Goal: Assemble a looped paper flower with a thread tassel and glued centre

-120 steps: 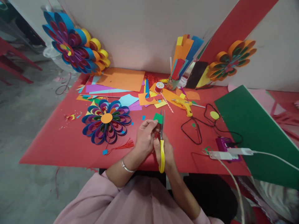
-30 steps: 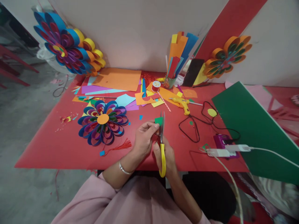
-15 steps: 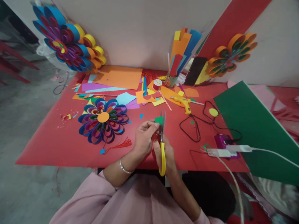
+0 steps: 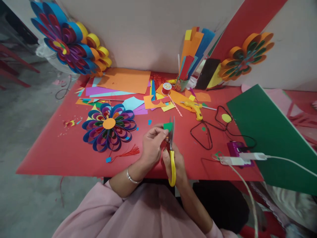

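Observation:
Between thumb and fingers, my left hand [image 4: 153, 143] pinches a small piece of green paper [image 4: 168, 126]. My right hand [image 4: 177, 163] grips yellow-handled scissors [image 4: 172, 162], their blades pointing away from me, slightly parted and right beside the green paper's edge. To the left of my hands lies a looped paper flower [image 4: 126, 124] in blue, purple and green, with an orange disc [image 4: 109, 123] at its middle. A red tassel [image 4: 128, 151] with a small blue paper square [image 4: 108, 160] lies below the flower.
A yellow glue gun [image 4: 194, 107] with a black cord lies right of centre. Paper sheets [image 4: 126, 81], scraps and a thread spool [image 4: 166, 88] cover the back. A cup [image 4: 180, 84] holds paper strips. A green board [image 4: 277, 138] and purple power box [image 4: 235, 152] are at right.
My hands keep almost the same pose, the scissors still beside the green paper. The paper has tilted a little, and the view has shifted slightly.

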